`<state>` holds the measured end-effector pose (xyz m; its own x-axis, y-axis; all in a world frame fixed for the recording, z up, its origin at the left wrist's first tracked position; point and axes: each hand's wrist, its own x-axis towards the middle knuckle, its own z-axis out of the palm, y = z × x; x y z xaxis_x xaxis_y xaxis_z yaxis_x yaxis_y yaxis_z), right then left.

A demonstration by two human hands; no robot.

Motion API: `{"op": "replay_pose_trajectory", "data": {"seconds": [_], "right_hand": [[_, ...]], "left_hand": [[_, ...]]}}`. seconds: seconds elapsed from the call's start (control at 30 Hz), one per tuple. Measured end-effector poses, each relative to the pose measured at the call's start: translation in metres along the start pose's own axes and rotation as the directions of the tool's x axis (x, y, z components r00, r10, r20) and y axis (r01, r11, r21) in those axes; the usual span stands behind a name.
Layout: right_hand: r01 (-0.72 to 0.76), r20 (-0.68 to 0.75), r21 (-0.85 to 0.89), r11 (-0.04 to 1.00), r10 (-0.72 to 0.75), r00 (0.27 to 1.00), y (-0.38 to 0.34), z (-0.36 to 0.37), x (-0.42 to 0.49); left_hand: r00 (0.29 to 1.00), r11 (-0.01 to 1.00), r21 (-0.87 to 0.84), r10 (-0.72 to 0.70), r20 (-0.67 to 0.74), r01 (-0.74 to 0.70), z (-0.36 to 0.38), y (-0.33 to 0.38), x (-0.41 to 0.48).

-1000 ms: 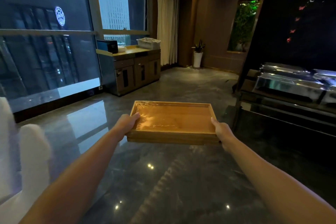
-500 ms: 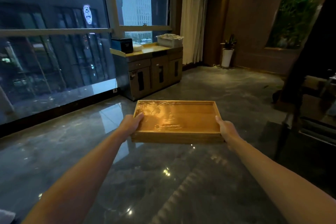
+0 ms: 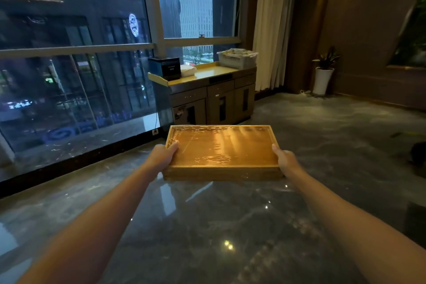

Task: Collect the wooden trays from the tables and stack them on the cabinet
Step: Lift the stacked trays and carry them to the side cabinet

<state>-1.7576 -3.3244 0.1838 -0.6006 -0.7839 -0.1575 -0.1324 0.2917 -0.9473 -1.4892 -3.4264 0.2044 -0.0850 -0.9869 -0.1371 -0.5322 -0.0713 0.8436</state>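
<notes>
A shallow wooden tray [image 3: 221, 152] wrapped in clear film is held level in front of me, above the dark glossy floor. My left hand [image 3: 162, 156] grips its left edge and my right hand [image 3: 285, 160] grips its right edge, thumbs on top of the rim. Straight ahead stands the cabinet [image 3: 213, 97] by the window, with a yellow-edged top. On that top sit a black box [image 3: 164, 67], a white folded cloth [image 3: 187, 70] and a white basket [image 3: 237, 58]; a stretch between cloth and basket is bare.
Floor-to-ceiling windows [image 3: 76, 71] run along the left. A cream curtain [image 3: 269, 23] hangs right of the cabinet, and a potted plant [image 3: 323, 71] in a white pot stands by the brown wall. A dark object [image 3: 418, 152] lies at the right edge of the floor.
The view has turned left and closed in on the cabinet, which now looks larger and centred. The buffet counter on the right has left the view. Both hands keep the same hold on the tray.
</notes>
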Motion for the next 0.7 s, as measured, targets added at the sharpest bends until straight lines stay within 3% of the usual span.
{"op": "replay_pose_trajectory", "data": {"seconds": [0.27,0.47,0.7], "right_hand": [[0.013,-0.037,0.078,0.997,-0.01,0.999,-0.078,0.069,0.254],[0.015,-0.051,0.063,0.998,-0.012,0.999,-0.123,0.104,0.425],[-0.024,0.043,0.053,0.998,0.022,0.999,-0.135,0.152,0.653]], "left_hand": [[0.999,0.998,-0.042,0.036,-0.004,-0.036,0.029,0.092,0.267],[1.0,0.997,-0.074,-0.016,0.008,0.016,0.067,0.129,0.438],[0.996,0.991,-0.1,-0.094,-0.008,0.093,0.138,0.16,0.642]]}}
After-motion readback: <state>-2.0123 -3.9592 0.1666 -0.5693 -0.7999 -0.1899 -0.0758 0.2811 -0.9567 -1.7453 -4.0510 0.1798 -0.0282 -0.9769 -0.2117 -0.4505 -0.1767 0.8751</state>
